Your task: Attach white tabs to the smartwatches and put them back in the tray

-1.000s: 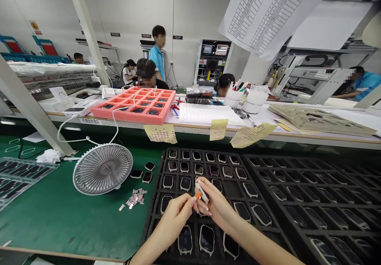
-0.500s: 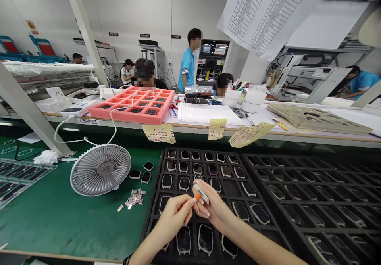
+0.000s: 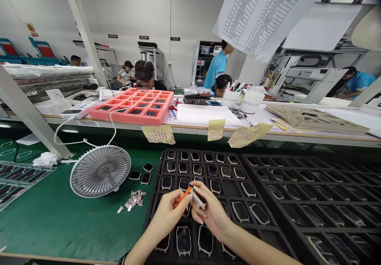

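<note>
Bare forearms (image 3: 262, 247) lead to the left hand (image 3: 169, 217) and right hand (image 3: 211, 215). A thin dark bracelet (image 3: 123, 259) circles the left wrist, and the fingernails (image 3: 200, 221) are long, pale and rounded.

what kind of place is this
Most likely an electronics assembly workshop, perhaps for smartwatches. Black trays hold rows of rounded watch-like casings, a pink foam tray holds dark devices, and the right hand grips one casing while the left hand holds a thin orange tool.

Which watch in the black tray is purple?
It's the smartwatch case in the second row of the black tray, fourth from the left. Its face looks purple; its neighbours look dark grey.
</note>
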`<state>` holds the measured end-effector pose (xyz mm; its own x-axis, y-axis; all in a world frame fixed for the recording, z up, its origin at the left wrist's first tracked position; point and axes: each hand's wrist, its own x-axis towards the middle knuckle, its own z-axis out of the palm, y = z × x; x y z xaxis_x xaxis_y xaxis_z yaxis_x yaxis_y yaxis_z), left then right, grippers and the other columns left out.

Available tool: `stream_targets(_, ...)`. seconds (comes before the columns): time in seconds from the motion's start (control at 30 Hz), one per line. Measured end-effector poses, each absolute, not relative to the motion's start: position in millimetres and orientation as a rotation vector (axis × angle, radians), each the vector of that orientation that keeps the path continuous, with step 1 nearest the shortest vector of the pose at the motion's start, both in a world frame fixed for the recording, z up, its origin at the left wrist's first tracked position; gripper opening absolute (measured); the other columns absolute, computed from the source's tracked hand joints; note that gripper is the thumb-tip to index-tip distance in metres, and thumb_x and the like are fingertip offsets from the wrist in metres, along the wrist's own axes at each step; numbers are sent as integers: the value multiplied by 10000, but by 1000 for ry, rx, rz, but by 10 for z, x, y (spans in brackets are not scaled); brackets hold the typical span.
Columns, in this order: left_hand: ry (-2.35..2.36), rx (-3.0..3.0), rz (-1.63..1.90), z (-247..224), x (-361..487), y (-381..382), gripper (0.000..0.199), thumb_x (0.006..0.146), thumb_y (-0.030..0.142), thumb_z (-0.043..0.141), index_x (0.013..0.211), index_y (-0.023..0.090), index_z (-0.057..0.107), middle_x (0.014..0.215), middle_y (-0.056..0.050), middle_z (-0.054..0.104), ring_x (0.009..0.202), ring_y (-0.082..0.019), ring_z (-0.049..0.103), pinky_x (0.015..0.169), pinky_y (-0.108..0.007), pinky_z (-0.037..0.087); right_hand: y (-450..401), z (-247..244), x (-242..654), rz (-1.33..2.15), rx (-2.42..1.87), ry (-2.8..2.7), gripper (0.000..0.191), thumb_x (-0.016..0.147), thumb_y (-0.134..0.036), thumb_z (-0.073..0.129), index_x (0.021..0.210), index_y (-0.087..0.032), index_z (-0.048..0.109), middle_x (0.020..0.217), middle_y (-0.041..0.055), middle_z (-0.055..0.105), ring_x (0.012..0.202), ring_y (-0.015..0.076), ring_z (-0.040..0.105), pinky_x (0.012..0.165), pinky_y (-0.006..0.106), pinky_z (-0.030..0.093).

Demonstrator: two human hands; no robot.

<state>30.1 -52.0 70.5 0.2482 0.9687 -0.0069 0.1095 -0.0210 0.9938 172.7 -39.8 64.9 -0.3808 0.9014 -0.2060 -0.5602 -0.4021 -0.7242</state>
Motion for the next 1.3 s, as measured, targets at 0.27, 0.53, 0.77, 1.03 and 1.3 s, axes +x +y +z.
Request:
stream_targets(0.27,1097,1420,872,761,282,-552,433,852,558,455,634,184,473,480,63,368,432,-86,318,432,-213,258,-394,609,1789,1580,-872,-1202,316,845,-548,550,986,-267,521,621,-59,494,417,92,443,422,230,352)
stream_targets(0.53,1627,1482,945,644,-668,-470,513,742,685,457,563,206,419,487,59,335,456,-110,333,456,-219,278,27,407,2883,670,-1441,-1655,225,879,-447,460,952,-258,559,712,12,581,662,219,576,682,379,483)
stream_targets(0.77,1925,1682,781,447,-807,-421,430,785,591,361,563,223,392,482,29,433,472,-153,456,478,-219,324,90,194,3109,462,-1497,-1951,188,856,-286,421,946,-250,582,966,79,651,989,265,610,923,451,456)
stream_targets(1.03,2097,1653,491,271,-984,-423,299,833,459,330,639,251,424,510,-17,519,521,-241,583,478,-234,336,154,96,3724,-23,-1935,-1927,157,838,-280,447,751,-198,550,800,134,588,809,316,610,763,445,475)
stream_targets(1.3,2104,1666,626,367,-918,-436,341,834,537,336,644,255,367,500,17,468,485,-212,538,495,-231,366,199,39,3775,42,-1933,-1902,138,792,-348,527,722,-232,505,759,76,586,760,261,609,707,370,464)
